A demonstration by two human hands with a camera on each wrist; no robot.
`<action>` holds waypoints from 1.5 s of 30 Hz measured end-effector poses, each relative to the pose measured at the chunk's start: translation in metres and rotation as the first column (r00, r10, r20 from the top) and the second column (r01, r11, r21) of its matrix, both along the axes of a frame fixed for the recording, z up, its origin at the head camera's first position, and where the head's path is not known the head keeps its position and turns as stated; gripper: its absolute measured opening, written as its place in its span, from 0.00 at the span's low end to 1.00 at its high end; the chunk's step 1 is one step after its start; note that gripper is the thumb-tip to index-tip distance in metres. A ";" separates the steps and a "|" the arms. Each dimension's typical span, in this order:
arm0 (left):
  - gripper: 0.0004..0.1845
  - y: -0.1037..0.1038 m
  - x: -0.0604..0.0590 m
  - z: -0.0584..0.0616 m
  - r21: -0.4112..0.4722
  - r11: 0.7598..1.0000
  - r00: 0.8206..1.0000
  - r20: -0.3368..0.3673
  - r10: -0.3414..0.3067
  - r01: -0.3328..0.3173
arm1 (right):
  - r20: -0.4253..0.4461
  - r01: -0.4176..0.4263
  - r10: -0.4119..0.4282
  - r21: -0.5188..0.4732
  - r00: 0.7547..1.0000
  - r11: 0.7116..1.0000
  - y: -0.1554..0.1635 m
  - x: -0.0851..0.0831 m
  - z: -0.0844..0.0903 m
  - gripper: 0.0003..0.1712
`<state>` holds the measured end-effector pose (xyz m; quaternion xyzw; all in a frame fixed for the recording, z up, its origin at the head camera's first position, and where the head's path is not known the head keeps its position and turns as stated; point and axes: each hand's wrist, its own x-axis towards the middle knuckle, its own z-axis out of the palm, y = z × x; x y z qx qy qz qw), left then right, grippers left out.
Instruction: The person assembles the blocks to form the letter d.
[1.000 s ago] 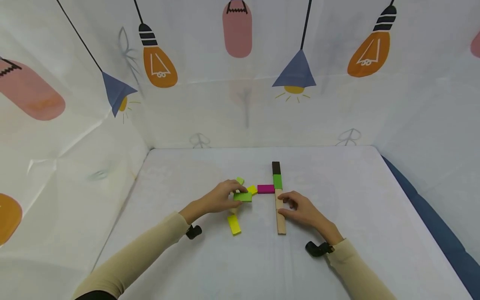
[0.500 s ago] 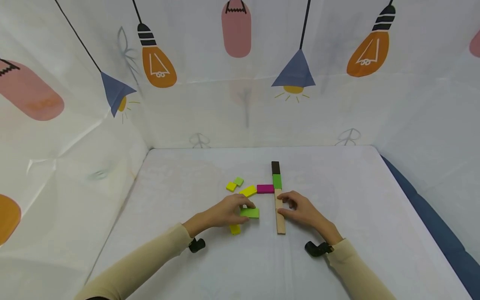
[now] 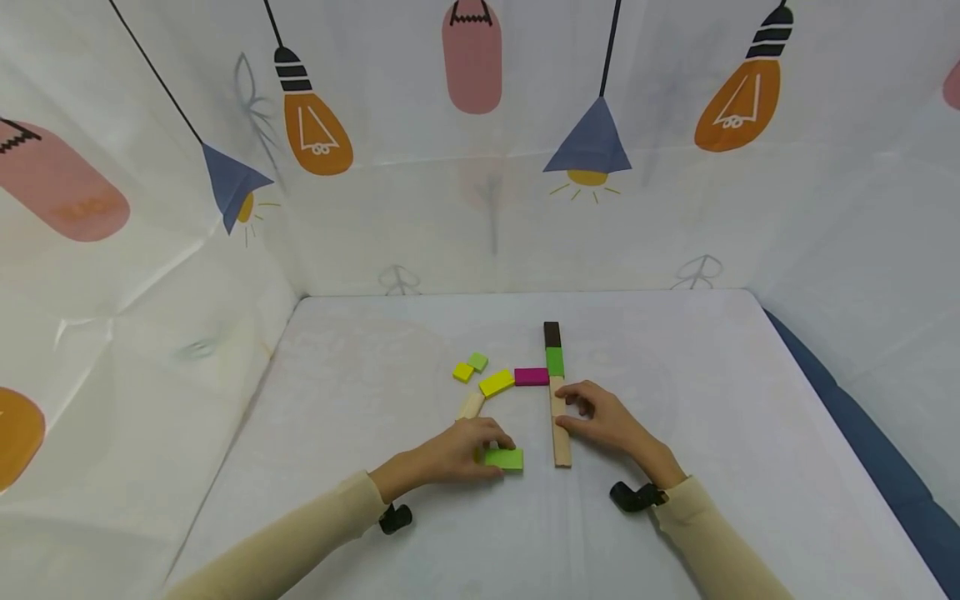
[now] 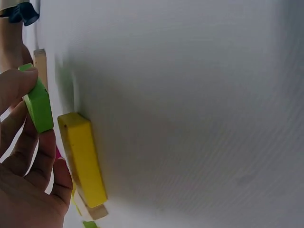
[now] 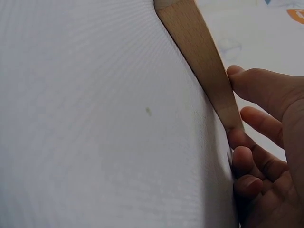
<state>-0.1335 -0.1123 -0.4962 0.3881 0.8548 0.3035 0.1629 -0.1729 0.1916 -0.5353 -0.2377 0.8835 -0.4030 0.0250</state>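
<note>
My left hand (image 3: pixel 491 450) pinches a flat green block (image 3: pixel 504 457) low over the white table (image 3: pixel 675 375), just left of the near end of a long wooden strip (image 3: pixel 558 429). In the left wrist view the green block (image 4: pixel 38 104) sits between my fingertips (image 4: pixel 19 80), and a yellow block (image 4: pixel 83 161) lies right beside it. My right hand (image 3: pixel 573 412) rests on the table with its fingertips (image 5: pixel 256 88) touching the right edge of the wooden strip (image 5: pixel 199 52). A green block (image 3: pixel 555 362) and a dark block (image 3: pixel 552 334) continue the strip's line away from me.
A magenta block (image 3: pixel 532 377) butts against the line from the left. Left of it lie a yellow block (image 3: pixel 497 382), a small yellow piece (image 3: pixel 462 372), a small green piece (image 3: pixel 477 362) and a short wooden block (image 3: pixel 470 406). Printed cloth walls close the back and left.
My left hand has carried the green block from among the loose pieces toward me and rightward, to beside the strip's near end, covering the near yellow block. The right hand has stayed put.
</note>
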 end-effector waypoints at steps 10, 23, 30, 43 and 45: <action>0.19 0.000 0.006 -0.002 -0.072 0.997 0.997 -0.077 -0.011 0.005 | -0.005 0.001 -0.001 0.006 1.000 1.000 -0.001 0.000 0.000 0.25; 0.19 -0.001 0.013 -0.005 -0.121 0.992 0.986 -0.167 0.010 -0.031 | -0.034 -0.004 0.004 -0.001 0.999 1.000 -0.002 0.002 0.002 0.25; 0.19 -0.002 0.012 -0.009 -0.119 0.992 0.980 -0.198 0.004 -0.028 | -0.002 0.009 -0.009 0.005 1.000 1.000 -0.002 0.002 0.003 0.24; 0.20 -0.002 0.012 -0.012 -0.107 0.993 0.982 -0.189 0.019 -0.040 | 0.010 0.010 -0.010 0.000 1.000 1.000 -0.002 0.001 0.003 0.25; 0.20 -0.002 0.012 -0.012 -0.112 0.993 0.983 -0.184 0.019 -0.040 | 0.008 0.011 -0.011 0.003 1.000 1.000 -0.002 0.001 0.003 0.25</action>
